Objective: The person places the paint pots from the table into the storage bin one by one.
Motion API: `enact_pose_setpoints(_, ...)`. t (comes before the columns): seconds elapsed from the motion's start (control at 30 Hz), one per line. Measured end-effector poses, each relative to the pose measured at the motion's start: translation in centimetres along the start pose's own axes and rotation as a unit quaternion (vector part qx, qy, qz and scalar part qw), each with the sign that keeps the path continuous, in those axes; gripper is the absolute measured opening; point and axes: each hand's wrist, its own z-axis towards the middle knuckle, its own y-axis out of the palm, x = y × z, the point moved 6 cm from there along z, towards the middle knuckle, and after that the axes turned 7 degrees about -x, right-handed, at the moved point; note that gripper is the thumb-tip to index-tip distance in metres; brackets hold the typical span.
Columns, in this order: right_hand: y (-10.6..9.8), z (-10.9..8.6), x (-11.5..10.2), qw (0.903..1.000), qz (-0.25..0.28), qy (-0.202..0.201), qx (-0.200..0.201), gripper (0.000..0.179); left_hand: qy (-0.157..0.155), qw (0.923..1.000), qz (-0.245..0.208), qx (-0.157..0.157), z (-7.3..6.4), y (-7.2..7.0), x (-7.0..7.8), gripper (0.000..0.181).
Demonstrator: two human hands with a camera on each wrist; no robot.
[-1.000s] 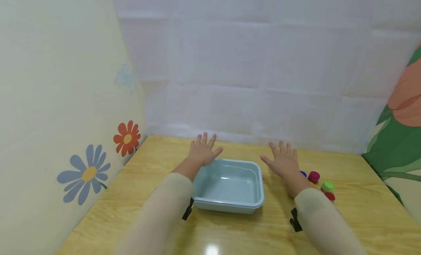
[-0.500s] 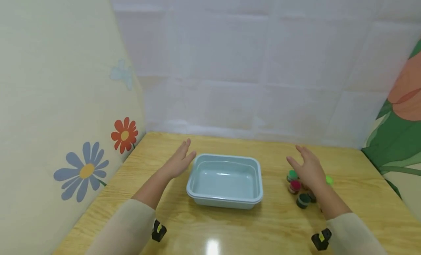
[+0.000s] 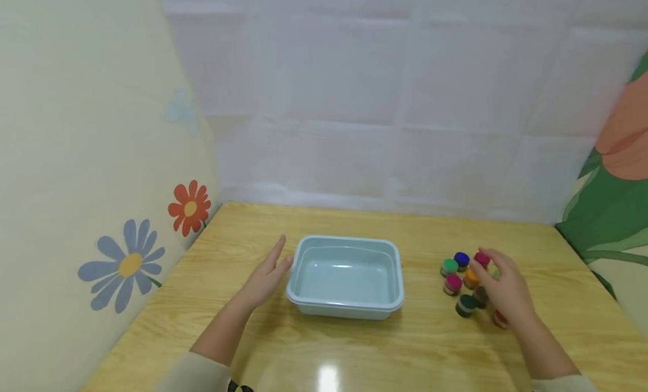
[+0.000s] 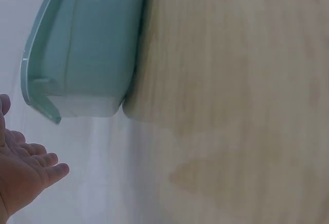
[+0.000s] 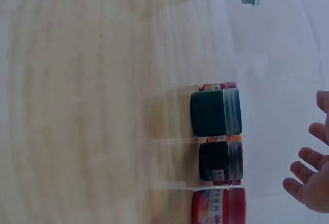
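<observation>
The right wrist view's lower edge crops the red jar.

A strip of wooden tabletop is running free between the light-blue rectangular basin and the lidded jars at its three o'clock. The left hand is crowding the basin at nine, the right hand is overhanging the jars' three-o'clock side, and a white sheet is closing off twelve.

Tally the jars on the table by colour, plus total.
Magenta jars: 2
Blue jar: 1
Green jar: 1
Light green jar: 1
Dark green jar: 1
Orange jar: 1
Black jar: 1
Red jar: 1
Total visible: 9; the right hand could hide more.
</observation>
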Motion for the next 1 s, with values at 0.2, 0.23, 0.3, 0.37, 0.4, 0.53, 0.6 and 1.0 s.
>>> enact_pose_setpoints(0.2, -0.1, -1.4, 1.9, 0.9999, 0.005, 0.012, 0.005, 0.066, 0.009, 0.9996, -0.027, 0.001, -0.2, 0.9, -0.3, 0.064)
enact_pose_setpoints(0.23, -0.2, -1.5, 2.1, 0.9998, 0.006, 0.017, 0.005, 0.066, 0.008, 0.9994, -0.033, 0.002, -0.3, 1.0, -0.3, 0.064)
enact_pose_setpoints(0.3, -0.1, -1.7, 2.6, 0.9996, 0.007, 0.028, 0.0, 0.066, 0.007, 0.9988, -0.048, -0.004, -0.4, 1.3, -0.5, 0.063)
enact_pose_setpoints(0.37, -0.1, -2.0, 3.0, 0.9993, 0.007, 0.037, -0.005, 0.066, 0.005, 0.9979, -0.064, -0.012, -0.5, 1.6, -0.6, 0.063)
enact_pose_setpoints(0.4, -0.2, -2.1, 3.2, 0.9994, 0.007, 0.035, -0.001, 0.065, 0.005, 0.9973, -0.071, -0.015, -0.6, 1.7, -0.7, 0.063)
enact_pose_setpoints(0.53, -0.1, -2.8, 4.1, 0.9991, 0.02, 0.037, 0.005, 0.062, 0.008, 0.9948, -0.099, -0.021, -0.9, 2.5, -1.1, 0.063)
enact_pose_setpoints(0.6, -0.1, -3.1, 4.8, 0.9974, 0.038, 0.061, 0.0, 0.065, 0.007, 0.9937, -0.111, -0.019, -1.0, 2.9, -1.2, 0.063)
enact_pose_setpoints(1.0, 0.2, -4.3, 7.9, 0.9829, 0.101, 0.148, -0.042, 0.077, 0.003, 0.9875, -0.157, 0.017, -1.2, 4.0, -2.2, 0.062)
